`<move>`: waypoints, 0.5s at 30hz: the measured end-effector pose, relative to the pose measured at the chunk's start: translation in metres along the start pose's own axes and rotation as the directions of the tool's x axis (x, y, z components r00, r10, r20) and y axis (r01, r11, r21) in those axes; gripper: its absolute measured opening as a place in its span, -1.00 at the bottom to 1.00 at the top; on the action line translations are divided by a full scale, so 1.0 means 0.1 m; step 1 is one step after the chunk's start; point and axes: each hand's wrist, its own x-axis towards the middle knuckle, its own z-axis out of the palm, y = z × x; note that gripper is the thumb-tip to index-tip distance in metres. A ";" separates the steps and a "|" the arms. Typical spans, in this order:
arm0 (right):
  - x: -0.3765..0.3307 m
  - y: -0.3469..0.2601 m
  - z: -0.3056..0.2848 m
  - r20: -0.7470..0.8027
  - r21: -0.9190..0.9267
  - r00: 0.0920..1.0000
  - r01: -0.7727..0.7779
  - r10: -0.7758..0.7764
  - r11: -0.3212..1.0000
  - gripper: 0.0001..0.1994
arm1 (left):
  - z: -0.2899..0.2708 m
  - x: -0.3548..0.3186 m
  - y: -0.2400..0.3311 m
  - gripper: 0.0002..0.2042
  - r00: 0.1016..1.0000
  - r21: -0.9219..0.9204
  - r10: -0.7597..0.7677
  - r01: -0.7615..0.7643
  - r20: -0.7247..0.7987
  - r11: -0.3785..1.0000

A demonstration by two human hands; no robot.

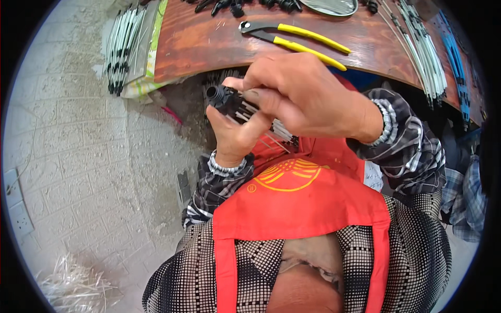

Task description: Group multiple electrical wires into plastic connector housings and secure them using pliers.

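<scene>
My left hand point(236, 131) is wrapped round a black plastic fitting point(222, 97) with a ribbed, open, threaded-looking end that faces left. Just right of it, my right hand point(300, 96) is closed, thumb and forefinger pinched against the fitting's other side. Whatever those fingertips grip is hidden. Beneath both hands, thin white rods with black parts point(282, 130) spread over the red apron point(297, 203); whether they join the fitting I cannot tell.
Pliers with yellow handles point(310, 39) lie on the brown wooden table point(193, 41). Black fittings point(224, 6) and a round rimmed disc point(334, 6) sit at its far side. White rods point(122, 49), more white rods point(425, 62) and blue rods point(459, 68) flank them. Pale strands point(78, 289) litter the floor.
</scene>
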 end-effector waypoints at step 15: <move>0.03 0.92 -0.14 0.367 -0.659 0.884 0.026 0.290 0.752 -0.58 | -0.36 -0.10 -0.07 -0.74 0.995 0.027 0.055 -0.053 -0.081 0.998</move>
